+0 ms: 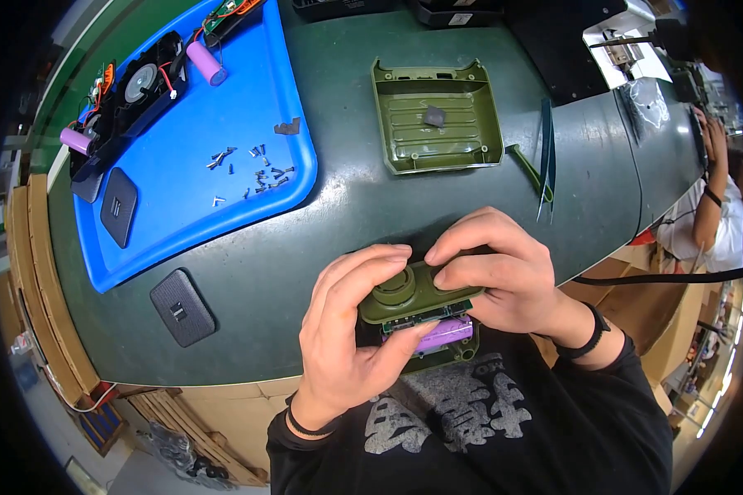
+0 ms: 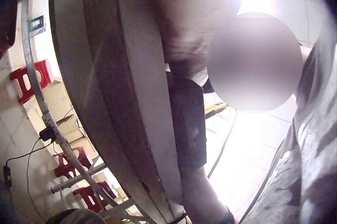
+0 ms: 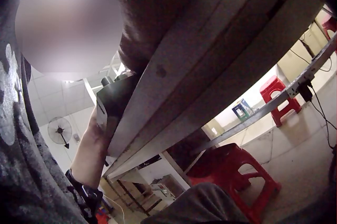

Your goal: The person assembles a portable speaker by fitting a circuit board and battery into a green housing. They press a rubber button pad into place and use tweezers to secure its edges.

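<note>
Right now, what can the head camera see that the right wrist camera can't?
Only the head view shows the green device held in both hands, left hand and right hand, with a purple battery inside it. It also shows the blue tray with small screws and the empty green shell.

Only the right wrist view shows the red stool on the floor and a wall fan.

Both show the worktable, from above and from below, and the person's patterned dark shirt.

The speaker shell (image 1: 417, 297) looked matt olive plastic, its battery (image 1: 446, 334) glossy purple; the tray (image 1: 182, 214) was smooth blue plastic.
</note>
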A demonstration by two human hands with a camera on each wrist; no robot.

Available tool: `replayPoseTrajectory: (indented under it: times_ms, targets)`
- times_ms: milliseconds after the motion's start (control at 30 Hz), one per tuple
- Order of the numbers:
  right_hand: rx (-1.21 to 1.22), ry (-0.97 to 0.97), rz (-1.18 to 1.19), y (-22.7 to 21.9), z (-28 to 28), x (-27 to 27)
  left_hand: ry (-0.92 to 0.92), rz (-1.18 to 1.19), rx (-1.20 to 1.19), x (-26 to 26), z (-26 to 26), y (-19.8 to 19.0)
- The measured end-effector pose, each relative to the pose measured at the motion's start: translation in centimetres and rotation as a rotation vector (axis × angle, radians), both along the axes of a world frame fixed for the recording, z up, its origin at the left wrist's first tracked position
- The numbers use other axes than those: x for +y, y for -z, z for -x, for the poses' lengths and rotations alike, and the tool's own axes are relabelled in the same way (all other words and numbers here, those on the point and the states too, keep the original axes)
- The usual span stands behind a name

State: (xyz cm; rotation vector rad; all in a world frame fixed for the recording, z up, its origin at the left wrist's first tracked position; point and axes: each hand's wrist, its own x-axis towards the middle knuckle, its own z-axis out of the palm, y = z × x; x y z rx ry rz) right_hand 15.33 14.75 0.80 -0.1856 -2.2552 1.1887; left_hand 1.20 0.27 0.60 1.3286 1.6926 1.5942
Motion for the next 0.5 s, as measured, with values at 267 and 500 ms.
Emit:
replayPoseTrajectory:
  times_ms: [267,500]
  targets:
    - [0.007,-0.001,0.007,0.12,0.02,0.02,0.001,0.003,0.019,-0.02,0.04,-0.02]
    - [-0.024,0.03,0.105,-0.17,0.12,-0.18,-0.011,0.001,-0.059,-0.1,-0.12,0.6]
